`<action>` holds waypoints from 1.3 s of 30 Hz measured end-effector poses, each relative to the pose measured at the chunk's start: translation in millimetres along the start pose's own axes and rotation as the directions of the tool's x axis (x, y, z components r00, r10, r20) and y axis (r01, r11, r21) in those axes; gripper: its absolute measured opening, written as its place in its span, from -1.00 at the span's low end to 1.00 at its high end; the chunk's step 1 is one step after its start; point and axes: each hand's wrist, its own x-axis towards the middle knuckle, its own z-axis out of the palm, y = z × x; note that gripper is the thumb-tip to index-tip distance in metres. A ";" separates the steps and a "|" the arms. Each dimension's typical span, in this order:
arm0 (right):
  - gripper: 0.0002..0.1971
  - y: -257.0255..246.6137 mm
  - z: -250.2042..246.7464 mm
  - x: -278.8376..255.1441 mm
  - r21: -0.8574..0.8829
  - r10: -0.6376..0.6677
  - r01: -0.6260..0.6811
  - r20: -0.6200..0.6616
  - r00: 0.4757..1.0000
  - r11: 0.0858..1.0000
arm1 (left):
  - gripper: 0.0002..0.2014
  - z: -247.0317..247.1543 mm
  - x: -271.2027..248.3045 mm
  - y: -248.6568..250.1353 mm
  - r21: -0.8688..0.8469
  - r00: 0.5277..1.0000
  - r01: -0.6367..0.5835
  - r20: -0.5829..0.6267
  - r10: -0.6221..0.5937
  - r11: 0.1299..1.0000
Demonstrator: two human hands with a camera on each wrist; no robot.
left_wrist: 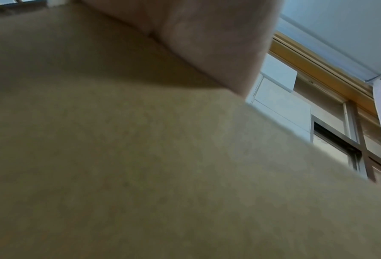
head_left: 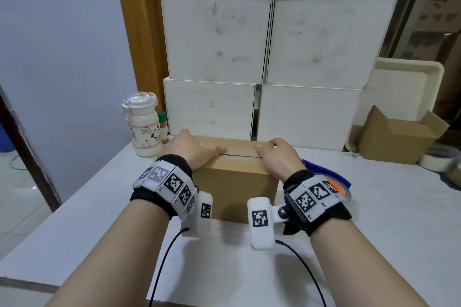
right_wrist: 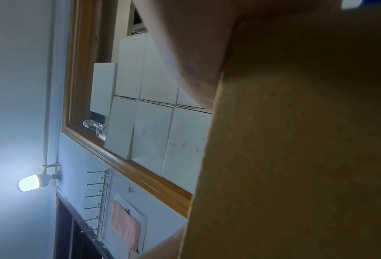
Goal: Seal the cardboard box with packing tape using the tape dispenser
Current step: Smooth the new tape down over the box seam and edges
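Here, by view:
Head – box: brown cardboard, on the white table, flaps down, dark seam across the top
Head – left hand: flat on the box's left top, fingers straight, thumb along the seam; grips nothing
Head – right hand: on the right top; fingers curled over the far edge, holding the box
Head – dispenser: blue, orange core; on the table just right of the box, partly behind the right wrist
Head – rest: bottle at left; white boxes stacked behind; open carton at right
Left wrist – box: blurred brown face fills the frame; palm pressed on it
Right wrist – box: brown wall at right; hand against it; finger positions cannot be told here
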 end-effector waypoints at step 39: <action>-0.52 5.3 0.0 2.6 0.038 -0.036 0.038 -0.046 0.998 0.999 | -0.28 -5.7 7.6 -9.3 -0.114 0.999 0.025 0.034 -0.021 0.993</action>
